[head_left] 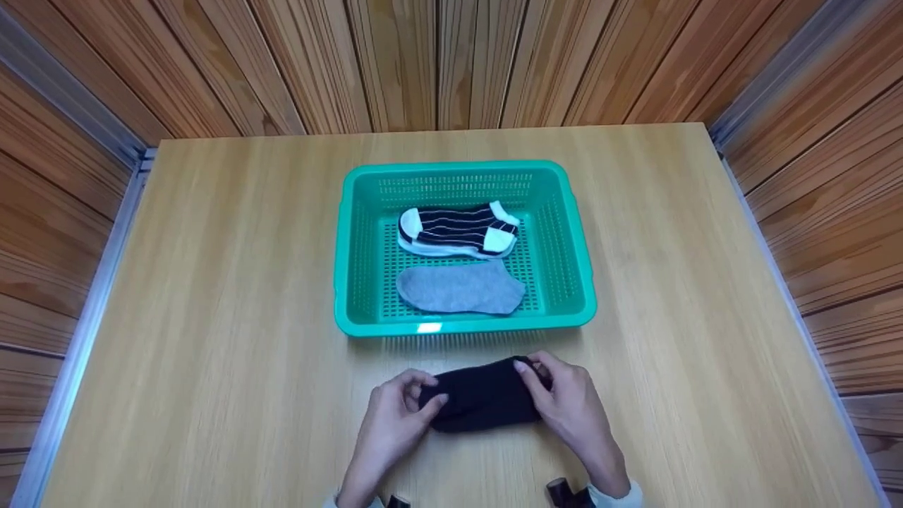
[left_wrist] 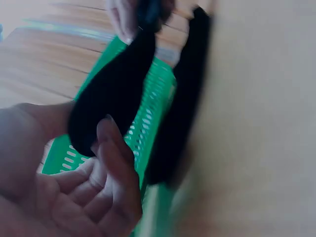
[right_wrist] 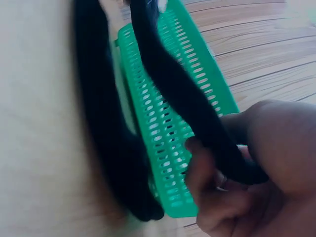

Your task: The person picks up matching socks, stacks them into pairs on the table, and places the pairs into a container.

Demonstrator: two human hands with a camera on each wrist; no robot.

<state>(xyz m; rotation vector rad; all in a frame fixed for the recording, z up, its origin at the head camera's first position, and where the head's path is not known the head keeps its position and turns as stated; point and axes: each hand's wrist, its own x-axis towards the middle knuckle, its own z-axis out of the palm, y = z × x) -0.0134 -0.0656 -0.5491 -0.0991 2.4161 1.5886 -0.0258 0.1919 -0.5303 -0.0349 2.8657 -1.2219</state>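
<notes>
Both hands hold a black sock stretched sideways in front of the green basket. The left hand pinches its left end between thumb and fingers. At the other end, the right hand grips the upper right corner with thumb and fingers. In the left wrist view the held sock runs between the two hands, and a second black sock shows beside it, lower and nearer the table. The right wrist view also shows this second black sock; from the head view it is hidden under the held one.
Inside the basket lie a grey sock and, behind it, dark striped socks with white toe and heel on a paler layer. The basket stands mid-table on a light wooden table. Wood-panelled walls enclose the back and sides.
</notes>
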